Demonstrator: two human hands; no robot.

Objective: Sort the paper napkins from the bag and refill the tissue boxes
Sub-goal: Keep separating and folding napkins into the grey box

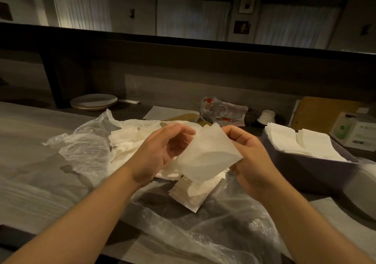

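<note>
A thin white paper napkin hangs between both hands above the table. My right hand pinches its right edge. Fingers of my left hand curl at its upper left corner and touch it. Under the hands lies a loose heap of white napkins on a crumpled clear plastic bag spread over the table. At the right stands a grey-purple tissue box, open on top, with flat napkin stacks inside.
At the back of the table are stacked plates, a glass mug, a small white cup, papers, and a white carton. A dark raised counter wall runs behind. More bag plastic covers the near table edge.
</note>
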